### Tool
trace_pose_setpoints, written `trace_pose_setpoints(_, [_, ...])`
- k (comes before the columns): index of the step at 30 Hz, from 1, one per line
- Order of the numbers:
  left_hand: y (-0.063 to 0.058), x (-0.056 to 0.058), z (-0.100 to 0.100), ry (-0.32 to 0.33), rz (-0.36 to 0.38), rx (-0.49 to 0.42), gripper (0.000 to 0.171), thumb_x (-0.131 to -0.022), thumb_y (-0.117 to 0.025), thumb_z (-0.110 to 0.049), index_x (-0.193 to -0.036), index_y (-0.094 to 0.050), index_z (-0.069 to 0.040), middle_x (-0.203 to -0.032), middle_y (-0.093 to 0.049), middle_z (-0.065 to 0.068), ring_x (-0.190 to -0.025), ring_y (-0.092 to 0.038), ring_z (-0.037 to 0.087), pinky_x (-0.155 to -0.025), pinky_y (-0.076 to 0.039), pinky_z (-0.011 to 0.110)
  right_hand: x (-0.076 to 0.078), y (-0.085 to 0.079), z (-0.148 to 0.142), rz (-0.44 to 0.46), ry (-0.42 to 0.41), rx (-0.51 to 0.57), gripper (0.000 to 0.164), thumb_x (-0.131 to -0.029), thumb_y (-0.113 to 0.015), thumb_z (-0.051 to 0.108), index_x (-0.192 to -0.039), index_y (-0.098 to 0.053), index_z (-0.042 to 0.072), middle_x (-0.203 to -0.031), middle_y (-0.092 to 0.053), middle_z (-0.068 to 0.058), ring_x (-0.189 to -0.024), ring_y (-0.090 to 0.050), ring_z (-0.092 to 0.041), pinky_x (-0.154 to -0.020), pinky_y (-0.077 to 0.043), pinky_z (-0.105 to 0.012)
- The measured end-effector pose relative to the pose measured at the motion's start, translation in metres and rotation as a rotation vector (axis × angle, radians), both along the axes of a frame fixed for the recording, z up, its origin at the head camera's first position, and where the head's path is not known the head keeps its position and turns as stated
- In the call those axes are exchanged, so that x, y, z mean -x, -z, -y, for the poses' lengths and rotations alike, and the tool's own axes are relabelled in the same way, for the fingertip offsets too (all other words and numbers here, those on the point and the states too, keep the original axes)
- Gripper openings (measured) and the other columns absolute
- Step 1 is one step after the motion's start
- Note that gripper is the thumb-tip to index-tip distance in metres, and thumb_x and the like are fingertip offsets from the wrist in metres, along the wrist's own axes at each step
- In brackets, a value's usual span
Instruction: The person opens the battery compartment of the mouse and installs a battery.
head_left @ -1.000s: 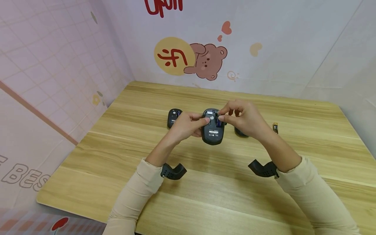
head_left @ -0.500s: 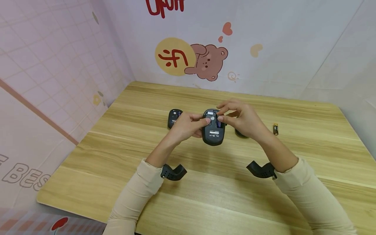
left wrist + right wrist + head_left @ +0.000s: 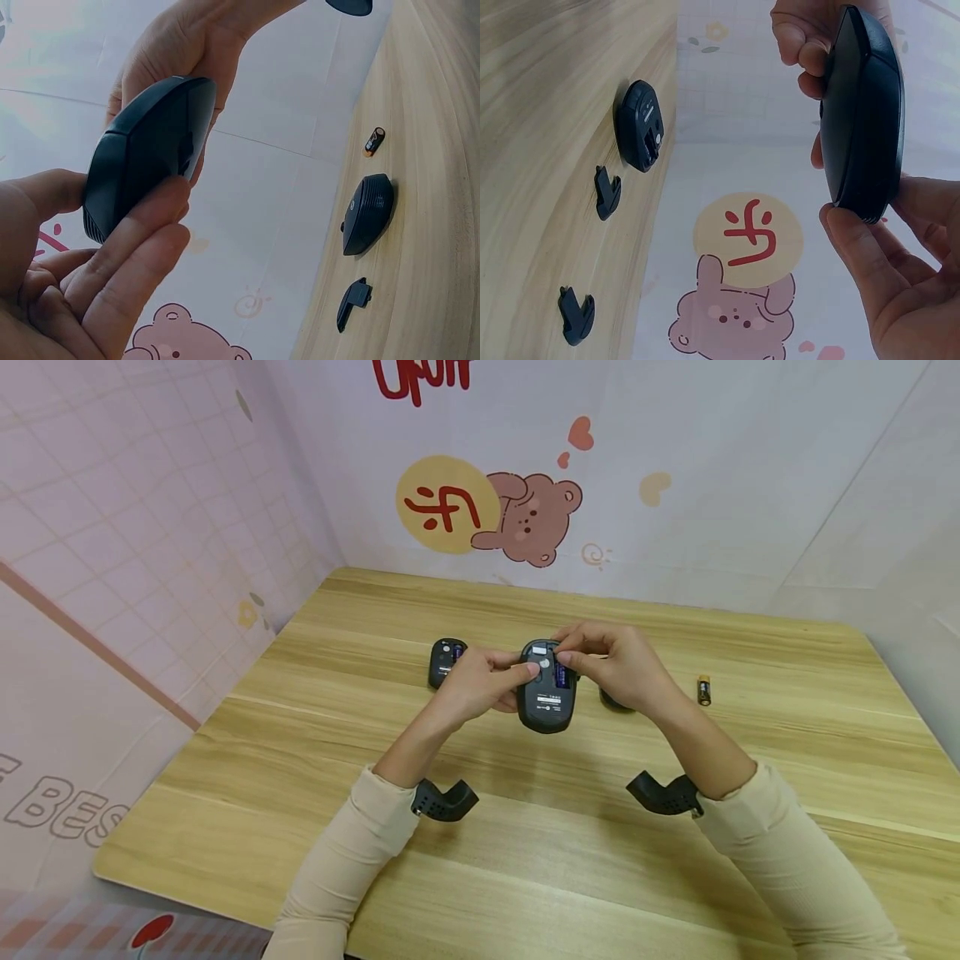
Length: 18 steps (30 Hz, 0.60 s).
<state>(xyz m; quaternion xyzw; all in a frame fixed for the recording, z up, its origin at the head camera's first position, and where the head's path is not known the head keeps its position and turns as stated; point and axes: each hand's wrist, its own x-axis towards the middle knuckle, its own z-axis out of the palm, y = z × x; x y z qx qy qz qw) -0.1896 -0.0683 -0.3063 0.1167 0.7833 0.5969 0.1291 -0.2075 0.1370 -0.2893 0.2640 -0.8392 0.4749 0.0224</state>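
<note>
A black computer mouse is held underside up above the table. My left hand grips its left side, thumb on the underside and fingers beneath. A blue battery lies in the mouse's open slot. My right hand pinches the mouse's far right part, with its thumb at the upper end of the battery. In the left wrist view the mouse's smooth top shell shows between the fingers. The right wrist view also shows that shell, with the right fingers against one end; the battery is hidden there.
Another upturned mouse with a blue battery lies to the left. A third mouse sits partly behind my right hand. One loose battery lies further right. Black battery covers rest on the wooden table. A wall stands behind.
The right index finger lifts off at first, then comes back down to the mouse's far edge. More of the blue battery shows in the slot. My left hand keeps its grip.
</note>
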Motion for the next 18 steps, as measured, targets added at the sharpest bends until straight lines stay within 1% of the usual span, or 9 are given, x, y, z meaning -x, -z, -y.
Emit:
trace_pose_setpoints(13, [-0.0006, -0.0004, -0.0005, 0.005, -0.006, -0.009, 0.037, -0.093, -0.060, -0.018, -0.126, -0.060, -0.002, -0.092, -0.070, 0.015, -0.069, -0.069, 0.019, -0.066, -0.057, 0.034, 0.0010, -0.0002, -0.0008, 0.007, 0.019, -0.047, 0.007, -0.087, -0.066, 0.003, -0.084, -0.069, -0.002, -0.106, -0.065, -0.015, -0.098, -0.063, -0.027, -0.074, -0.051, -0.020])
trace_pose_setpoints(18, [-0.0003, 0.0000, -0.0011, 0.004, -0.007, -0.006, 0.036, -0.093, -0.061, -0.018, -0.125, -0.061, -0.002, -0.092, -0.070, 0.015, -0.069, -0.069, 0.019, -0.067, -0.057, 0.034, 0.0004, -0.0002, -0.0006, -0.022, 0.020, -0.058, 0.006, -0.087, -0.066, 0.001, -0.083, -0.069, -0.001, -0.105, -0.066, -0.014, -0.096, -0.064, -0.026, -0.075, -0.051, -0.023])
